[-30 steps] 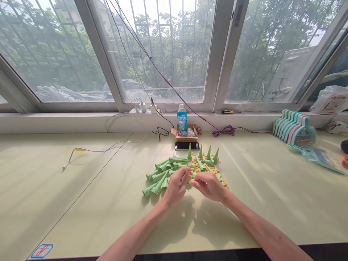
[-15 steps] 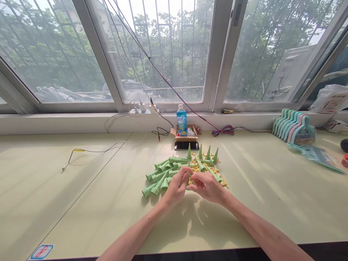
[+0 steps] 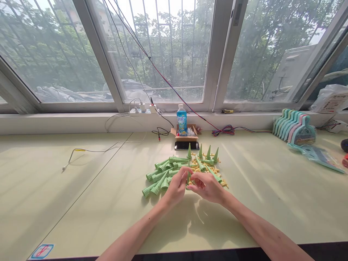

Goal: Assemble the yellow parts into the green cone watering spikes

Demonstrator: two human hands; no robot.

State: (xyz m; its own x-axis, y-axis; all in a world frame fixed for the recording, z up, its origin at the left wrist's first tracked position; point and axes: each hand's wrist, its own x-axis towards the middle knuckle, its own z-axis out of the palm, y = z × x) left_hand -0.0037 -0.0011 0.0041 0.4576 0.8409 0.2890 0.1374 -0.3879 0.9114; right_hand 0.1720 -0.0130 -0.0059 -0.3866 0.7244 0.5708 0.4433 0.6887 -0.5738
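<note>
My left hand [image 3: 178, 184] is closed around a green plastic watering spike [image 3: 189, 175], held upright with its tip above the fingers. My right hand [image 3: 208, 186] pinches a small yellow valve piece [image 3: 190, 182] against the side of that spike; the fingers partly hide the contact. Left of my hands lies a heap of green spikes [image 3: 160, 176] on their sides. Behind my right hand are loose yellow valve pieces [image 3: 214, 169], with a couple of spikes lying across them. Several spikes [image 3: 208, 153] stand tip up at the back of the pile.
A black phone [image 3: 186, 145] lies behind the pile, before a small cardboard box [image 3: 187, 138] with a blue bottle [image 3: 181, 120]. Cables [image 3: 224, 130] run along the sill. Pastel dustpan-like items [image 3: 295, 127] stand at the right. A thin wire [image 3: 95, 150] crosses the table's left.
</note>
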